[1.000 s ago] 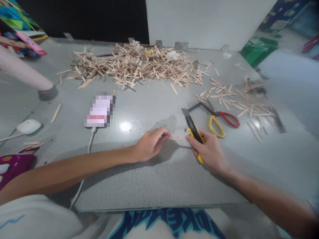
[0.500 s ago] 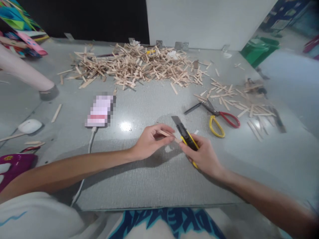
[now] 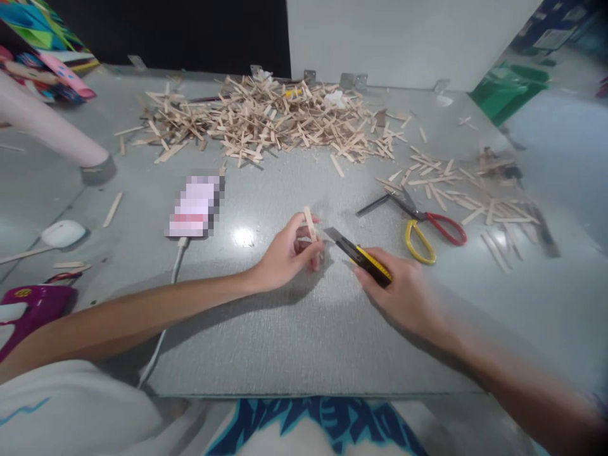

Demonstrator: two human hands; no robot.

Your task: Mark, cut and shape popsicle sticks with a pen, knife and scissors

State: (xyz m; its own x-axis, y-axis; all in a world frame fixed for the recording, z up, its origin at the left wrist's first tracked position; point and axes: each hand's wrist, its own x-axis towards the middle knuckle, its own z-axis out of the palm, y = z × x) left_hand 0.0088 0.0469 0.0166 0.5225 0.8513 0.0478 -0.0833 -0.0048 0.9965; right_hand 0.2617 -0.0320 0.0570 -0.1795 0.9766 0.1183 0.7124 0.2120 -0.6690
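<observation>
Between the fingers of my left hand is a short wooden stick, tilted upright above the grey table. My right hand is wrapped round a yellow and black utility knife. Its blade is out and points up and left, close to the stick but apart from it. To the right of the knife lie scissors with one red and one yellow handle, their blades pointing up and left.
A large heap of wooden sticks covers the back of the table, with more sticks at the right. A phone with a white cable, a white mouse and a purple glue gun lie at the left.
The stick in my left hand has turned from nearly flat to upright. My right hand has moved right, away from the left, and the knife blade has tilted further left.
</observation>
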